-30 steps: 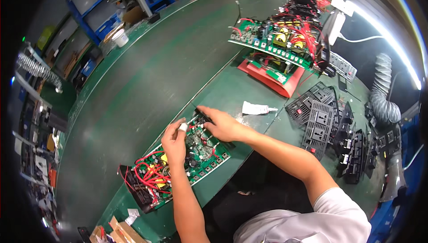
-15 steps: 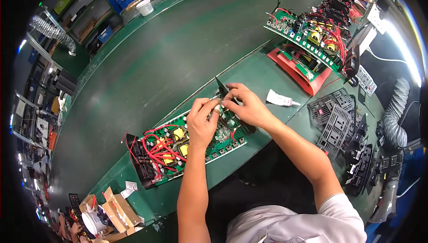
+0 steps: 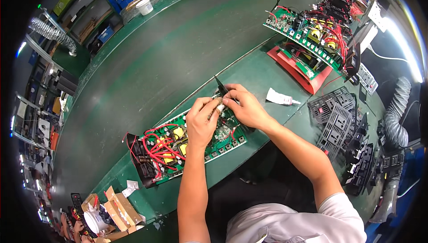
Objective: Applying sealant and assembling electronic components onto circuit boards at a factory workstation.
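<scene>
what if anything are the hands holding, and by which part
The right hand seems to hold the black panel near its exposed far corner; the exact spot is hidden. Whether the left hand holds anything cannot be told.

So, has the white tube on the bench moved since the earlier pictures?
No: the white tube keeps its place on the near side of the red holder; only the view has shifted.

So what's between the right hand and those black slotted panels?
In the head view, a white tube lies on the green bench between the right hand and the black slotted panels.
</scene>
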A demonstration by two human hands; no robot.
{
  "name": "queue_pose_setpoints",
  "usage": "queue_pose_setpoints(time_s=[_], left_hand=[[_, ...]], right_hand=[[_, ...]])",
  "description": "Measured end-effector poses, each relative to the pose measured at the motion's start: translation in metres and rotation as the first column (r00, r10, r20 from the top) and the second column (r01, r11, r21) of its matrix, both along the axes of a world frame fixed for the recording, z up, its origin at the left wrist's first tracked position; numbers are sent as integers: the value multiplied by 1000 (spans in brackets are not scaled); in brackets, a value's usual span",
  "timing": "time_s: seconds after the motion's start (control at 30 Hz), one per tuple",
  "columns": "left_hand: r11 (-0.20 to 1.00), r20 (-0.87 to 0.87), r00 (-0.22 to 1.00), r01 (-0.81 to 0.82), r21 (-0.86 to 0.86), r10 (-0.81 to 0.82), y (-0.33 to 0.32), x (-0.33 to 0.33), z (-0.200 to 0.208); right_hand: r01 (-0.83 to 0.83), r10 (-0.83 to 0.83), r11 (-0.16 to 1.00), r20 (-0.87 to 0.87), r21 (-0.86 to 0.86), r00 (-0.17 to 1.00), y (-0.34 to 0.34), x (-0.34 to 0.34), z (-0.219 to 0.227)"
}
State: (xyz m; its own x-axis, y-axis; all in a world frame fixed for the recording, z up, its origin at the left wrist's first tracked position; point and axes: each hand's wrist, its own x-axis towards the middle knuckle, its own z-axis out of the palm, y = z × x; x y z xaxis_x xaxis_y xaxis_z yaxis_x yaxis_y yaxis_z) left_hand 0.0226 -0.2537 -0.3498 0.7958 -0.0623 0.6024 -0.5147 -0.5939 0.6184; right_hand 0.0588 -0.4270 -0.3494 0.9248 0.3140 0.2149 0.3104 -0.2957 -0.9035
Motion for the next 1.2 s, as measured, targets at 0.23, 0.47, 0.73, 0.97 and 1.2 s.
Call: queue_pose_setpoints(time_s=[0.23,0.47,0.73,0.97,1.2], left_hand=[[1000,8,1000,-18,7,18,3,2,-13],[994,125,992,-13,-105,26,-13,3,-23],[987,254,962,-70,-142,104,-17,17,-33],[975,156,985,-37,-221,73,-24,22,-45],[970,179,982,-15,-244,61,-29,17,-38]], right_hand=[[38,-13,991,191,-125,982,-2,4,-14],[-68,71,994,-27,81,997,-25,16,-36],[-43,52,996,-125,73,991,-37,24,-49],[-48,45,998,-69,-44,997,-51,28,-57],[13,-16,998,-51,-64,999,-44,13,-38]])
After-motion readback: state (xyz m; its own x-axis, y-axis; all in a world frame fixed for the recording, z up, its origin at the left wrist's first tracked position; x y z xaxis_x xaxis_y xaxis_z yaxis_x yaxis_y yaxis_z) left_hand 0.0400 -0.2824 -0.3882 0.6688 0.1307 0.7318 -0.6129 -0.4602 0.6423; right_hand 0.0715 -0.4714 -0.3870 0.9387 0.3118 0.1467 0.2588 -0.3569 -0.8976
